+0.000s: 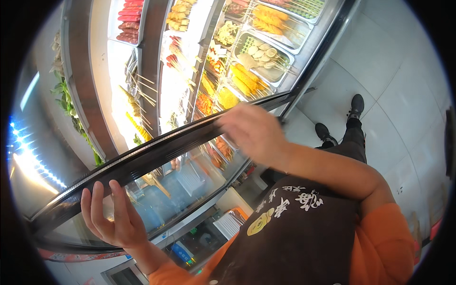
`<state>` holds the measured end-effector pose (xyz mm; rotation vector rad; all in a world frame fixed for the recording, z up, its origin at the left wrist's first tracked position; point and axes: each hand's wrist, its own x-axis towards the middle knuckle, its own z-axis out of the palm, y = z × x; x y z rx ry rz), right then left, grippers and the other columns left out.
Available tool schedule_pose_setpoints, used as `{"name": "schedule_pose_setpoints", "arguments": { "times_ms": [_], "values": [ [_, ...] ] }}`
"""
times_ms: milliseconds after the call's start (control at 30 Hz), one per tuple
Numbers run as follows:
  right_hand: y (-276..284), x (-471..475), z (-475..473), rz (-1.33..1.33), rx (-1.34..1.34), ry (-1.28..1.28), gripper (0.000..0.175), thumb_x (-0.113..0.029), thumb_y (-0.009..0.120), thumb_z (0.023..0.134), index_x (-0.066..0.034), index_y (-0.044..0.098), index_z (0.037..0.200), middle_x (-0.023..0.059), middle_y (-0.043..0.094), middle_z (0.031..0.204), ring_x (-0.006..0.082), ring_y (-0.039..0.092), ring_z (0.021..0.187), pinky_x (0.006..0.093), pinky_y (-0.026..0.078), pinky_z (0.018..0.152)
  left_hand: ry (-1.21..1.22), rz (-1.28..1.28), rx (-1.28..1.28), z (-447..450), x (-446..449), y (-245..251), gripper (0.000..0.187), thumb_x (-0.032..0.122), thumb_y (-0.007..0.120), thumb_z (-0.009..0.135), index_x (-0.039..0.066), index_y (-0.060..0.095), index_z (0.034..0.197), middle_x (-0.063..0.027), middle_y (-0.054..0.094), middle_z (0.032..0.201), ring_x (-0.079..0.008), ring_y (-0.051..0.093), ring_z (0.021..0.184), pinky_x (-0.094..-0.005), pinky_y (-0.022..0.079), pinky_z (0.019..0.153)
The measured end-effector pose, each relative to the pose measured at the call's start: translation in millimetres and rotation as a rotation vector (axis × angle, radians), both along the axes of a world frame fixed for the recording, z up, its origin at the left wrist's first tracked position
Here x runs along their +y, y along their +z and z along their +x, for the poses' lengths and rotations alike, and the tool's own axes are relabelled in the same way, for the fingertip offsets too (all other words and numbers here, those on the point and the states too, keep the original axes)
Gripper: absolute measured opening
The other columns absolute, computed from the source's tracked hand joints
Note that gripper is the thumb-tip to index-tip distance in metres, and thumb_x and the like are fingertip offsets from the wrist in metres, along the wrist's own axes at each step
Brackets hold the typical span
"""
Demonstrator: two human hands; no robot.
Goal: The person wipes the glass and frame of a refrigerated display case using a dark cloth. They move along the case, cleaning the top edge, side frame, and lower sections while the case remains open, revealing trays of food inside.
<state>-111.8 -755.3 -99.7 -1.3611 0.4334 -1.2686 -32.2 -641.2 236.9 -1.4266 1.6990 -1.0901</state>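
Observation:
My left hand (pixel 110 215) is raised with its fingers spread, its fingertips against or very near the black frame (pixel 142 156) of a glass door on a lit display cabinet. My right hand (pixel 254 135), blurred, is at the same frame further along; its fingers are bent, and whether they grip the frame is not clear. Beyond the frame, metal trays hold skewered food: breaded skewers (pixel 245 80), pale round slices on sticks (pixel 265 53) and golden skewers (pixel 269 19). Red sausages (pixel 130 16) lie in a white tray on a shelf.
Leafy greens (pixel 67 99) lie along a shelf at the left. More skewers (pixel 155 181) show through the door's glass. Below the door are a white slotted item (pixel 228 224) and a dark panel with small lights. My shoes (pixel 356 105) stand on the tiled floor (pixel 402 96) beside the cabinet.

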Motion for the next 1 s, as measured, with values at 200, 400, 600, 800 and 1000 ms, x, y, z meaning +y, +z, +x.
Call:
{"name": "schedule_pose_setpoints", "arguments": {
  "times_ms": [200, 400, 600, 800, 1000],
  "values": [
    [28, -10, 2, -0.106, -0.044, -0.026, 0.017, -0.002, 0.083, 0.093, -0.0059, 0.080, 0.109, 0.0068, 0.075, 0.097, 0.0270, 0.075, 0.086, 0.0368, 0.061, 0.074, -0.050, 0.033, -0.003, 7, -1, 5, 0.024, 0.013, 0.089, 0.096, 0.015, 0.086, 0.120, -0.0077, 0.075, 0.132, -0.0349, 0.071, 0.128, -0.0433, 0.066, 0.106],
    [63, -9, 13, -0.095, -0.188, 0.076, 0.022, -0.001, 0.084, 0.090, -0.0062, 0.078, 0.111, 0.0073, 0.074, 0.101, 0.0289, 0.074, 0.084, 0.0367, 0.060, 0.073, -0.076, 0.006, 0.030, 11, 0, 5, 0.027, 0.016, 0.090, 0.097, 0.011, 0.082, 0.123, -0.0076, 0.079, 0.128, -0.0342, 0.073, 0.127, -0.0442, 0.067, 0.106],
    [55, -19, 4, -0.190, -0.110, -0.027, 0.024, -0.002, 0.085, 0.089, -0.0045, 0.079, 0.112, 0.0077, 0.076, 0.102, 0.0258, 0.076, 0.086, 0.0347, 0.062, 0.074, -0.087, -0.019, 0.133, 10, -2, 5, 0.029, 0.016, 0.093, 0.094, 0.013, 0.068, 0.108, -0.0073, 0.080, 0.129, -0.0350, 0.074, 0.127, -0.0440, 0.067, 0.104],
    [116, -18, 25, -0.341, -0.247, 0.046, 0.027, -0.007, 0.084, 0.083, -0.0102, 0.077, 0.110, 0.0022, 0.071, 0.100, 0.0205, 0.072, 0.078, 0.0331, 0.056, 0.063, -0.084, -0.033, 0.134, 8, -6, 5, 0.030, 0.020, 0.093, 0.095, 0.015, 0.064, 0.102, -0.0064, 0.081, 0.128, -0.0342, 0.075, 0.124, -0.0436, 0.067, 0.100],
    [85, -32, 8, -0.276, -0.179, -0.068, 0.026, -0.004, 0.084, 0.089, -0.0063, 0.080, 0.114, 0.0058, 0.076, 0.099, 0.0235, 0.076, 0.082, 0.0348, 0.061, 0.068, -0.087, -0.047, 0.202, 11, 0, 7, 0.031, 0.020, 0.094, 0.093, 0.014, 0.065, 0.102, -0.0086, 0.074, 0.134, -0.0340, 0.072, 0.128, -0.0405, 0.066, 0.101]
  ]
}}
